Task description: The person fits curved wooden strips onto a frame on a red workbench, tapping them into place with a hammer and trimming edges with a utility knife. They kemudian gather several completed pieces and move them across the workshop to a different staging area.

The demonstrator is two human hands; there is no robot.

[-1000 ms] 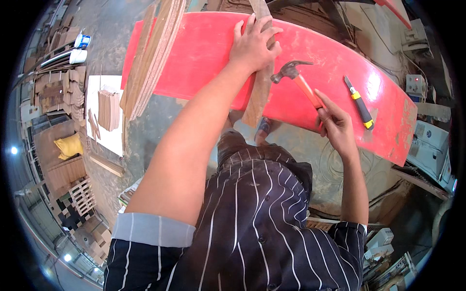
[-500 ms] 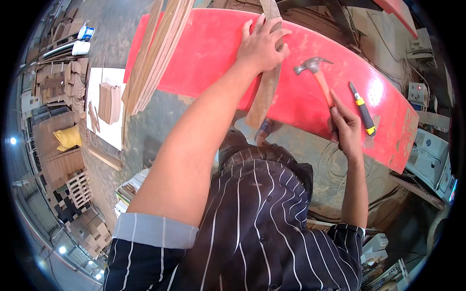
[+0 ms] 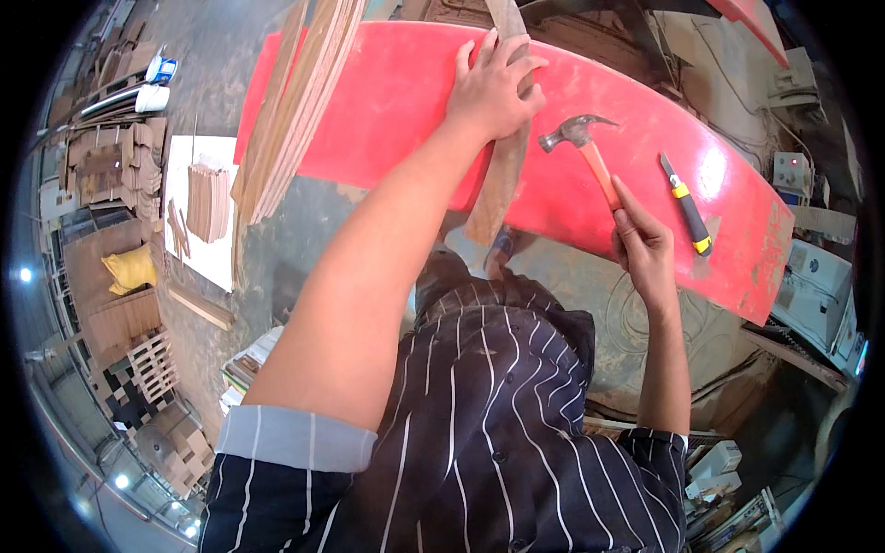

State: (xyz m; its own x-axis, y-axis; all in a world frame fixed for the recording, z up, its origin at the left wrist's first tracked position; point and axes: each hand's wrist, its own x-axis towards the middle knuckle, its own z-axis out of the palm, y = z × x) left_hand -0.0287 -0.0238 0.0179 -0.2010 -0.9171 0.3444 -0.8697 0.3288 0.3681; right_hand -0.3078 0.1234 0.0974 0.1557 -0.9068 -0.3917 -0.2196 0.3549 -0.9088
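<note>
My left hand presses flat on a narrow wooden strip that lies across a red work table and hangs over its near edge. My right hand grips the wooden handle of a claw hammer; its steel head is raised just right of the strip. A yellow and black utility knife lies on the table to the right of the hammer.
A bundle of long thin wooden strips leans across the table's left end. On the floor at left are a white board with a small stack of wood pieces, a yellow sack, pallets and wood scraps. Machines stand at the right edge.
My right hand has lifted the hammer and swung it up and leftward, closer to the strip. My left hand keeps holding the strip in place.
</note>
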